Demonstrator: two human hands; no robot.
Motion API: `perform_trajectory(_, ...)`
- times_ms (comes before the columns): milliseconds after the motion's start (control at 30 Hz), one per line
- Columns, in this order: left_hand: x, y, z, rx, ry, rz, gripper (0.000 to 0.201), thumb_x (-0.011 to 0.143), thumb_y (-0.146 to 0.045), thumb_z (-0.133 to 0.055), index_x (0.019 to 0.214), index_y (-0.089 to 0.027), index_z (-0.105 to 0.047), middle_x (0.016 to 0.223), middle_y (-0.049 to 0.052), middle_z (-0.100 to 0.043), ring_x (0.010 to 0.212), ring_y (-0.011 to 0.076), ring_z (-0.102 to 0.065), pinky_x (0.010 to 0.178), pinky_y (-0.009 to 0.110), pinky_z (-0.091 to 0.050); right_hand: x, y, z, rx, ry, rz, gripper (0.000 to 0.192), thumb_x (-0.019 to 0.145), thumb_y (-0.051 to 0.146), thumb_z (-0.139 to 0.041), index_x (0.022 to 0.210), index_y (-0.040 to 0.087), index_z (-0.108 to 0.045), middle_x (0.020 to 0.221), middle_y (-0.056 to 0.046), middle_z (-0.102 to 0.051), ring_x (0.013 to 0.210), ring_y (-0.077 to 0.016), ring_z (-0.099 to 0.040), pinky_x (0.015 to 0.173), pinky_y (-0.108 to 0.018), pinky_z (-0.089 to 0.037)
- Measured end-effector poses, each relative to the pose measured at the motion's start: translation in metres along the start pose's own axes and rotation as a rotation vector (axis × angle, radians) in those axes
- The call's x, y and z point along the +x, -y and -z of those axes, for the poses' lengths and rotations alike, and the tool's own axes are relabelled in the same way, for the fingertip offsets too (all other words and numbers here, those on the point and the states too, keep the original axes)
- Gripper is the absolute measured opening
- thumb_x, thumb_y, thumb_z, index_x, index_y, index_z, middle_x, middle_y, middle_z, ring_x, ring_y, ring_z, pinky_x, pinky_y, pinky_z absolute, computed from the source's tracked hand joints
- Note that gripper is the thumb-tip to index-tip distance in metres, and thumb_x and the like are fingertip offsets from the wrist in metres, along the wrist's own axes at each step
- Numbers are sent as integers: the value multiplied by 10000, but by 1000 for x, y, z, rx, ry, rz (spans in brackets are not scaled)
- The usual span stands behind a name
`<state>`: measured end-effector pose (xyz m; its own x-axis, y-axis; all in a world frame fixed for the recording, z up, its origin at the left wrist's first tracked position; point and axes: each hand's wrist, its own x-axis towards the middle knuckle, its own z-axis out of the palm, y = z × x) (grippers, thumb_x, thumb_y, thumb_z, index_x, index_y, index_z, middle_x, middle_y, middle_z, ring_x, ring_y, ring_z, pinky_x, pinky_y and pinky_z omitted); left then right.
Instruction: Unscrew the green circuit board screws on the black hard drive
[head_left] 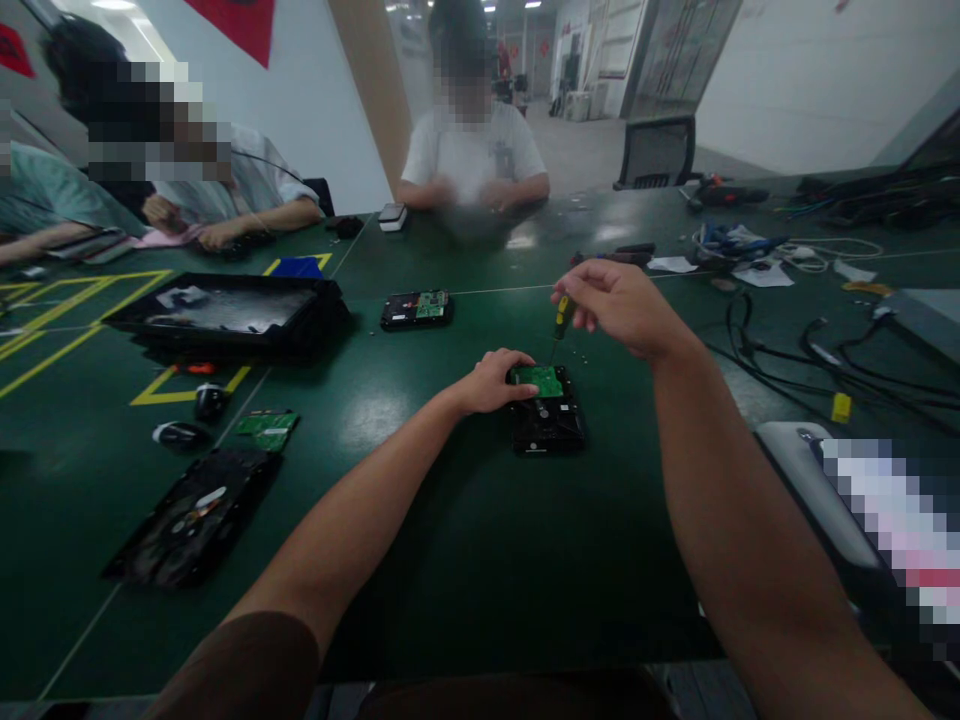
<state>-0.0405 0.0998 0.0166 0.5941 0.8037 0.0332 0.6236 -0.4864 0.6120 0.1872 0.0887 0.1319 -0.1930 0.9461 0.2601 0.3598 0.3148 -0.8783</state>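
Hard drive (547,415) sits flat on the green table (450,520), circuit board (541,380) facing up. Left hand (491,382) rests on its near-left corner, fingers loosely curled over the board's edge. Right hand (619,305) hovers above, fingers pinched around a yellow-handled screwdriver (561,322), tip pointing down at the board's far right corner. 2 people sit across the table.

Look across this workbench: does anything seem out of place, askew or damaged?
Yes. A loose green circuit board lies bare on the table, at left, beside a black drive lying askew. The left hand steadies another hard drive while the right hand holds a screwdriver.
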Motion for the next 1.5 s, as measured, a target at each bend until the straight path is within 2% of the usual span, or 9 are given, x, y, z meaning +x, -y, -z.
perform_trajectory(167, 0, -1, 0, -2, 0, 1, 554, 881, -518, -681, 1364, -257, -600, 1341, 109, -625, 1247, 334, -550, 1107, 531, -433, 0, -1, 1, -37, 6, 3, 254, 962, 449, -671, 1013, 204, -714, 711, -31, -622, 629, -152, -556, 557, -332, -430)
perform_trajectory(367, 0, 1, 1, -10, 9, -7, 565, 880, -519, -682, 1368, -246, -601, 1339, 116, -622, 1239, 335, -552, 1101, 532, -436, -1, 2, 2, -74, -69, -32, 181, 902, 355, -742, 859, 193, -674, 759, -45, -667, 606, -136, -557, 555, -335, -429)
perform_trajectory(533, 0, 0, 1, -8, 4, -12, 560, 881, -521, -680, 1363, -246, -604, 1331, 118, -626, 1231, 333, -554, 1092, 530, -442, 0, 1, 0, 50, 0, -17, 143, 950, 331, -674, 911, 194, -663, 918, -77, -728, 595, -123, -576, 542, -334, -436)
perform_trajectory(700, 0, 1, 0, -7, 3, -6, 565, 880, -525, -677, 1369, -249, -602, 1346, 119, -619, 1249, 338, -549, 1099, 536, -436, 0, 1, 0, 28, 43, 9, 140, 934, 334, -696, 979, 201, -706, 765, -31, -660, 631, -136, -576, 557, -316, -440)
perform_trajectory(900, 1, 2, 0, 3, 8, -11, 575, 878, -532, -675, 1373, -249, -598, 1341, 111, -622, 1247, 332, -554, 1100, 528, -438, 1, 0, 1, -44, -103, -54, 142, 869, 299, -741, 827, 190, -660, 700, -33, -651, 573, -124, -543, 516, -310, -394)
perform_trajectory(1067, 0, 0, 1, 0, 7, -15, 581, 876, -536, -672, 1367, -234, -604, 1322, 123, -630, 1231, 335, -558, 1093, 534, -440, 1, 0, -1, 42, -28, -32, 146, 923, 339, -688, 926, 195, -665, 950, -75, -745, 562, -99, -541, 503, -309, -407)
perform_trajectory(1267, -1, -2, 3, -1, 15, -6, 560, 883, -522, -671, 1366, -248, -598, 1332, 114, -625, 1246, 329, -548, 1101, 529, -438, -1, 1, 1, 16, 29, 3, 174, 956, 361, -674, 1003, 198, -713, 713, -17, -626, 593, -125, -550, 537, -311, -415)
perform_trajectory(1433, -1, -2, 3, 0, 23, -3, 577, 880, -536, -667, 1376, -250, -592, 1352, 116, -614, 1256, 335, -539, 1102, 534, -433, -1, 4, 0, -47, -53, -52, 153, 911, 326, -720, 858, 189, -678, 677, -29, -633, 570, -131, -536, 521, -326, -391)
perform_trajectory(1500, -1, -2, 3, 1, 20, -9, 581, 881, -542, -663, 1377, -247, -592, 1356, 121, -613, 1254, 340, -540, 1102, 543, -432, -1, 3, -1, -24, -56, -80, 146, 911, 322, -714, 866, 191, -669, 764, -57, -695, 561, -128, -547, 502, -330, -379)
